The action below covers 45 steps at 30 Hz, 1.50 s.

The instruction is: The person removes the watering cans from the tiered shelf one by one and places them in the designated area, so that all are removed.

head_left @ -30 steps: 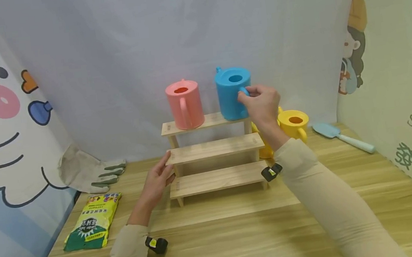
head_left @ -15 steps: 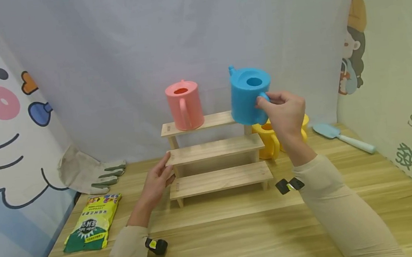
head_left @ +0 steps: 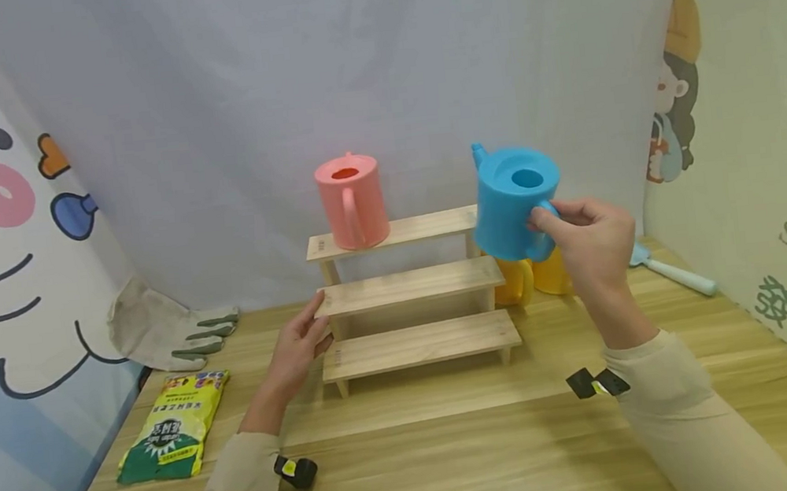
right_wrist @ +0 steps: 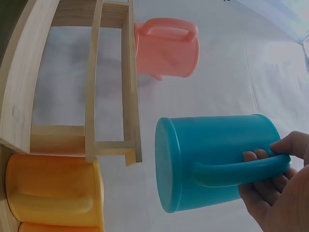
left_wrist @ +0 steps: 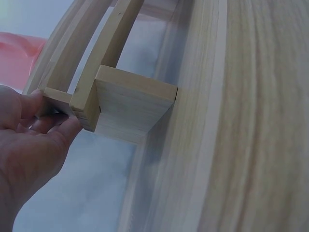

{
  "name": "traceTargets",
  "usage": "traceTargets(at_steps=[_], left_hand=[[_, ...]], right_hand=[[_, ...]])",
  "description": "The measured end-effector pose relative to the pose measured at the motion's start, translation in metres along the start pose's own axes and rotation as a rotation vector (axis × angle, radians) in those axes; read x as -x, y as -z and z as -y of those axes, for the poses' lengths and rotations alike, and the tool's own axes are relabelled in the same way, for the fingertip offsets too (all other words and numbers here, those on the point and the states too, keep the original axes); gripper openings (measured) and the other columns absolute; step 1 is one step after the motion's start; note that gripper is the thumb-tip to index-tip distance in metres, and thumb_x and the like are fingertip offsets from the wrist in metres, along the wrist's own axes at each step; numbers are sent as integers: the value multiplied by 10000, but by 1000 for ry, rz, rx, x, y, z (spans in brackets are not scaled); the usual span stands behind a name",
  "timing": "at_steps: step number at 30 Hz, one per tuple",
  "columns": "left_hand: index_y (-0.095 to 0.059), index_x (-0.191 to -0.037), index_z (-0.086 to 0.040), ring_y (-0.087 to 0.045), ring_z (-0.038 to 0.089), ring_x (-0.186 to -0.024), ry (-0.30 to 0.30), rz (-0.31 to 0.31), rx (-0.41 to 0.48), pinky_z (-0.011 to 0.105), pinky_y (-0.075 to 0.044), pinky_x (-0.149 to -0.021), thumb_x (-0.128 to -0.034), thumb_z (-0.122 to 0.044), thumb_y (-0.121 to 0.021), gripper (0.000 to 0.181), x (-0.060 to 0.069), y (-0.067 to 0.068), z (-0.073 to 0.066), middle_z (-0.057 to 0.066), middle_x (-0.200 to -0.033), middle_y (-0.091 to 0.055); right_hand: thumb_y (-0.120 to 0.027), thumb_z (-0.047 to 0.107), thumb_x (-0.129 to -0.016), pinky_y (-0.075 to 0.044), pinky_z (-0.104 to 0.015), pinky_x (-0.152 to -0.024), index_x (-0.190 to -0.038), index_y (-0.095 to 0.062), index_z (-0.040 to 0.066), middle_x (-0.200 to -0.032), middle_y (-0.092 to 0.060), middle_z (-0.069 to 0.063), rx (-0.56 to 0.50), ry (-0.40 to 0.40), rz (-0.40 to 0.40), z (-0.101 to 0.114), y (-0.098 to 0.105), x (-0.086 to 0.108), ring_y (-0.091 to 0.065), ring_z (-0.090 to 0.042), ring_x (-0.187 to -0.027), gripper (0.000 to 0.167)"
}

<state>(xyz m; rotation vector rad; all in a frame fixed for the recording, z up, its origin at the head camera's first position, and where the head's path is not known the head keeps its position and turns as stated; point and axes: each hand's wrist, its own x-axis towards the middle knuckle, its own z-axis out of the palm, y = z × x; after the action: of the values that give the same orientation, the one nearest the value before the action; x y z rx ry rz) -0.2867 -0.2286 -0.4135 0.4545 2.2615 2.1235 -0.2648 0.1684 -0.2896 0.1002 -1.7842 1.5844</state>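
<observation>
A blue watering can [head_left: 513, 214] hangs in the air right of the wooden three-tier shelf [head_left: 411, 285]. My right hand [head_left: 596, 246] grips it by its handle; in the right wrist view the fingers curl under that handle [right_wrist: 236, 172]. On the top tier, at the left, a pink watering can [head_left: 354, 206] stands upright. My left hand [head_left: 296, 354] holds the left end of the middle tier, and the left wrist view shows the thumb and fingers pinching that wooden end [left_wrist: 58, 99].
Two yellow watering cans [right_wrist: 53, 193] stand on the table right of the shelf, partly hidden behind the blue one in the head view. A light blue trowel [head_left: 677, 275] lies at the right. Gloves [head_left: 159, 327] and a yellow-green bag [head_left: 175, 428] lie at the left.
My right hand has lifted the blue watering can off the top tier and carried it right and slightly down in the view, tilting it. The left hand has stayed at the shelf.
</observation>
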Motion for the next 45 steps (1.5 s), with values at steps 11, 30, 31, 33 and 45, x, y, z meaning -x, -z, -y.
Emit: traceTargets(at_steps=[11,30,31,33,45], left_hand=[[-194,-1606,-104,-301,290,-1397,-1,5,-11,422,-381,-1118,-1096,-130,-415,556,0,2,0,173,-1598,-225],[-195,-1605,-100,-294,290,-1411,17,-9,-4,431,-392,-1111,-1094,-102,-413,556,0,0,-1,161,-1616,-211],[-196,-1605,-101,-302,290,-1406,19,-10,-1,426,-395,-1109,-1093,-102,-415,556,0,0,-1,168,-1606,-228],[-197,-1605,-100,-308,292,-1405,22,-12,5,420,-398,-1106,-1092,-98,-416,557,0,0,0,179,-1594,-247],[-204,-1605,-105,-318,288,-1396,23,-15,10,404,-400,-1104,-1092,-100,-418,556,-2,2,3,190,-1557,-285]], right_hand=[[-813,22,-817,-588,-214,-803,-938,-734,-111,-780,-745,26,-49,5,14,-6,20,6,-719,-74,-699,196],[-818,55,-825,-567,-196,-821,-967,-727,-117,-739,-713,115,94,-52,58,-15,48,11,-707,-39,-689,241],[-820,54,-825,-567,-211,-840,-965,-727,-111,-736,-710,117,95,-66,69,-16,49,11,-708,-40,-690,235],[-824,43,-821,-565,-223,-865,-960,-730,-91,-729,-711,110,75,-113,89,-17,51,11,-712,-52,-687,215],[-842,93,-823,-538,-120,-741,-880,-770,78,-738,-736,63,-7,-252,254,-15,68,0,-713,-62,-778,93]])
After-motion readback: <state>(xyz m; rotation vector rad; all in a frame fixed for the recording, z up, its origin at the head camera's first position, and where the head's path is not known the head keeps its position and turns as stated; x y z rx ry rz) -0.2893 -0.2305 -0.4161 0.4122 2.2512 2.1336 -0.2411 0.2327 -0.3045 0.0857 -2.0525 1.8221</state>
